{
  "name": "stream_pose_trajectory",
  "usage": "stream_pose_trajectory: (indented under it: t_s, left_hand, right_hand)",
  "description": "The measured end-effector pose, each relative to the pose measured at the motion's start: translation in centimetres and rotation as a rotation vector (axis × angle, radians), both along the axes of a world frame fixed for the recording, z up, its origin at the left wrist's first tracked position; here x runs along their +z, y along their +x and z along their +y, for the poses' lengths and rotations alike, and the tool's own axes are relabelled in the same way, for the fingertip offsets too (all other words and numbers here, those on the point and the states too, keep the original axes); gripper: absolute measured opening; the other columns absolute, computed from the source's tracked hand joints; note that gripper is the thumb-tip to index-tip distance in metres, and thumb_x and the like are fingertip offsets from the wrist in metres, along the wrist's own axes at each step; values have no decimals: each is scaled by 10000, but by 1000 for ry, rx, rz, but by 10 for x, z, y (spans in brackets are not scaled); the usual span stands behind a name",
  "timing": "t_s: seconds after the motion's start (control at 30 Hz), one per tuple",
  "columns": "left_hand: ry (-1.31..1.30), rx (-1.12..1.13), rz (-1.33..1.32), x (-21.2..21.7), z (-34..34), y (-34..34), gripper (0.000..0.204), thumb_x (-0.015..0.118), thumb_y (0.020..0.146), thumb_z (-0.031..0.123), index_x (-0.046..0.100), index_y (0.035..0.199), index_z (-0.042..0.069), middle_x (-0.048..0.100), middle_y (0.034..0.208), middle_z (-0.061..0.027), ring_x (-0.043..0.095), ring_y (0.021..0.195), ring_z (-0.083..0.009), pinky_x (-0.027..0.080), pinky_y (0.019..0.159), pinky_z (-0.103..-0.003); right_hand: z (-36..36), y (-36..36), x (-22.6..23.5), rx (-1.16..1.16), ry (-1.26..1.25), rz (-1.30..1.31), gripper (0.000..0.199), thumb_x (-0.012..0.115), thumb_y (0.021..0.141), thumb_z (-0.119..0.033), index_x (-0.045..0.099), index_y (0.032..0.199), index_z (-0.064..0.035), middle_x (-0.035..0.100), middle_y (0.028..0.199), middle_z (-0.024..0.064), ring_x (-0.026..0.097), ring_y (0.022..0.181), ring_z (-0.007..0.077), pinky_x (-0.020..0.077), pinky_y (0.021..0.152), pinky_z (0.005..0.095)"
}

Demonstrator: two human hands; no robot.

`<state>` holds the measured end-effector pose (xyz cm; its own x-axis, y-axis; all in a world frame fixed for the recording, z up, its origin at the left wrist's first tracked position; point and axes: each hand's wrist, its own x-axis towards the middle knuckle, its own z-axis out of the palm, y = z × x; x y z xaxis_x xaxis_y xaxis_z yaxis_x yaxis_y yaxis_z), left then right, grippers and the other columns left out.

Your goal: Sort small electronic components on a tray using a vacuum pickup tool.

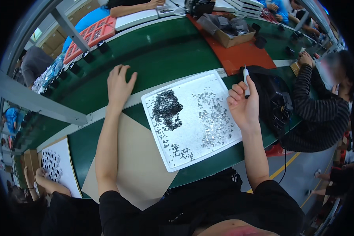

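My left hand [121,87] lies palm down over the edge of the green conveyor belt, its fingers apart and nothing in it. My right hand [244,103] is raised at the right side of the white tray, closed round a white pen-shaped tool [246,80] whose thin tip points up. The white tray [188,139] sits tilted in front of me between my forearms. A dense heap of small dark discs [165,110] covers its left part, with a few strays below. Silvery small discs [214,122] are scattered loosely over its right part.
A brown cardboard sheet [135,157] lies under my left forearm. Behind the right hand is a black bag [269,98] with a cable. An open carton of plastic bags [230,35] stands on a red-brown mat [244,57]. Co-workers sit on both sides; a white sheet with black discs [61,157] lies left.
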<state>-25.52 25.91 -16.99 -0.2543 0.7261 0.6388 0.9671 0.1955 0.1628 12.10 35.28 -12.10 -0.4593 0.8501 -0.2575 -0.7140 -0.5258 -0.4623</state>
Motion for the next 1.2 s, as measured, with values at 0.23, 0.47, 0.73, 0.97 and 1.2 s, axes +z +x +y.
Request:
stream_pose_trajectory:
  t_s: [0.23,0.47,0.73,0.97,1.2]
  left_hand:
    - [-126,347,-71,-35,-5,-82,608,640,849,502,604,1199,6,633,1134,-209,597,1058,-385,485,920,-443]
    - [-413,641,-207,-9,55,-141,754,616,865,515,377,1445,96,656,1130,-232,650,1009,-425,512,897,-490]
    - [-302,427,-113,-39,119,-239,710,640,844,532,390,1448,256,634,1212,-225,625,1074,-447,494,922,-510]
    - [-214,369,-74,-33,125,-216,338,549,937,405,641,1154,162,641,1157,-176,618,1079,-349,497,874,-475]
    - [40,79,249,-23,70,-155,278,552,934,345,671,1042,118,600,1109,-142,555,1049,-379,483,891,-461]
  right_hand:
    - [2,6,4,119,-8,100,324,503,1015,-305,415,759,-127,326,672,-32,329,579,71,294,525,226]
    - [1,-1,4,156,-18,72,333,459,1035,-296,394,760,-120,323,665,-23,313,568,75,297,520,229]
    - [-6,-1,1,185,56,19,345,387,1054,-326,366,769,-133,316,658,-20,306,550,72,298,514,227]
    - [-15,4,-6,198,560,-339,422,302,1053,-435,470,867,-96,385,670,-24,337,560,55,311,527,213]
    - [-28,-26,-10,-189,1030,-850,311,544,993,-192,543,1258,-29,564,829,-1,424,603,10,291,513,176]
